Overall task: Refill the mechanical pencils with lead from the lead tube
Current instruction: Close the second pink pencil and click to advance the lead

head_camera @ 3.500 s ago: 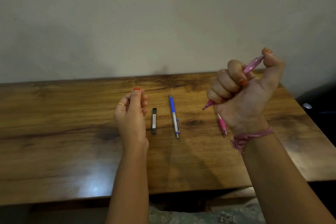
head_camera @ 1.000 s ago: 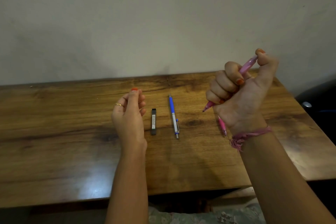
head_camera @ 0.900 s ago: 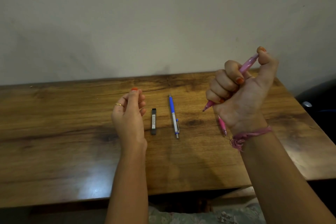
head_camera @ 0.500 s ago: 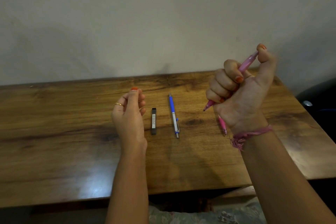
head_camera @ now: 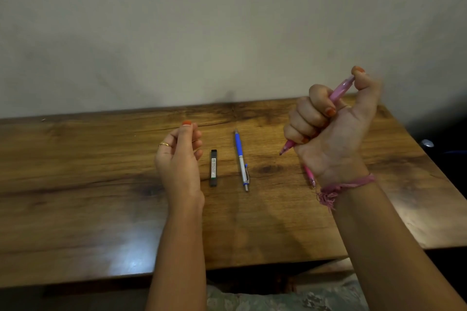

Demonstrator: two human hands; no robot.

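Lying flat on the wooden table [head_camera: 75, 184], the lead tube [head_camera: 213, 168] is a slim dark case with its long side running away from the viewer. What it holds cannot be seen through its dark body. A pale label with green at its far end covers the middle of the case; there are lines of print on it, but they are too small to read.

Just to the right of the tube, and apart from it, lies a blue mechanical pencil [head_camera: 241, 159] with a blue grip section, a silver barrel and a blue clip, its tip pointing toward the wall. No writing can be made out on it.

The right hand [head_camera: 331, 131] is raised above the table's right part and is clenched around a pink mechanical pencil [head_camera: 340, 89]. The fingers wrap the barrel and the thumb presses on its upper end, which looks translucent pink; the pointed tip sticks out below the fist toward the left. A pink thread band [head_camera: 346, 185] is tied around that wrist. A second pink pencil [head_camera: 309, 175] lies on the table, mostly hidden behind this hand.

The left hand [head_camera: 180, 156] hovers left of the tube, thumb tip brought against the fingertips. Whether it pinches something cannot be told. A gold ring [head_camera: 164, 144] sits on one finger.
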